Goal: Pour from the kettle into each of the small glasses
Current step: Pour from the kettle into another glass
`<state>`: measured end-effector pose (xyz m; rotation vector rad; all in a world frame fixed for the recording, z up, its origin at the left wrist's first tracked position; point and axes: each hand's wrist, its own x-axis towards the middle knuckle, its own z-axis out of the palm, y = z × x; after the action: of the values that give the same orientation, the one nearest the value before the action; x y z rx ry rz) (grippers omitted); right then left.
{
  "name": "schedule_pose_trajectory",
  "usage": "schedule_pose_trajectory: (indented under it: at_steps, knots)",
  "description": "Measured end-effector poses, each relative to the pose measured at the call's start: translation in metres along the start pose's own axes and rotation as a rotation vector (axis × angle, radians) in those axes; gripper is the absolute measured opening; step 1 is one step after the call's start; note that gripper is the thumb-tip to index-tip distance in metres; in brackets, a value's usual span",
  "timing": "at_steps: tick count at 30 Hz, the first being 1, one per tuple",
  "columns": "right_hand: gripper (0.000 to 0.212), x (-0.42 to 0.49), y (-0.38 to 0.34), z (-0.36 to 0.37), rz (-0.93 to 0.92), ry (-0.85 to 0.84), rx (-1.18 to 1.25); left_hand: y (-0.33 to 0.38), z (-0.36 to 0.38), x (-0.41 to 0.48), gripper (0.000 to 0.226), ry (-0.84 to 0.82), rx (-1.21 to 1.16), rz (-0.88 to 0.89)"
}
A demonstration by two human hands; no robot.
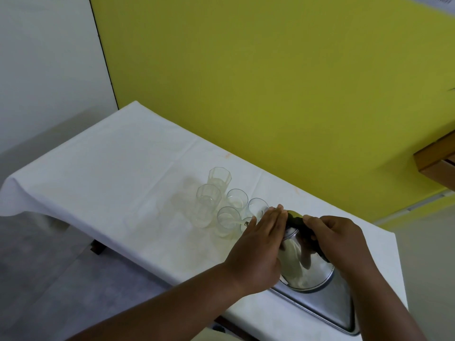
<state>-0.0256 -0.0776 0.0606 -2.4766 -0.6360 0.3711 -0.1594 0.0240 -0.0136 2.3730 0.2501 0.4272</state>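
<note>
Tilting over the tray (327, 313) toward the glasses (229, 219) on the desk (110, 168), the kettle (305, 267) (steel) has its handle in the right grip (337, 239), left grip (261, 242) spread flat on its lid.

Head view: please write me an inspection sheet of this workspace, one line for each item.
Surface: table under a white cloth, faint yellowish stains near the glasses.
Job's things: steel kettle tilted over a metal tray, spout toward the glasses; five clear glasses grouped together, a thin stream running into the nearest one; some hold a little pale liquid.
Clutter: nothing seen.
Hands: left hand flat against the kettle's top and side; right hand gripping the dark handle.
Cables: nothing seen.
Surroundings: yellow wall behind, white panel to the left, wooden edge at the right.
</note>
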Motion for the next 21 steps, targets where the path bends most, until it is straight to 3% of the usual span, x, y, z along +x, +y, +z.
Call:
schedule_pose_trajectory:
  at_steps: [21]
  knots:
    - [0.050,0.0000,0.0079,0.0000,0.026,0.007,0.029,0.0006,0.0019,0.0015,0.083,-0.011,0.004,0.026]
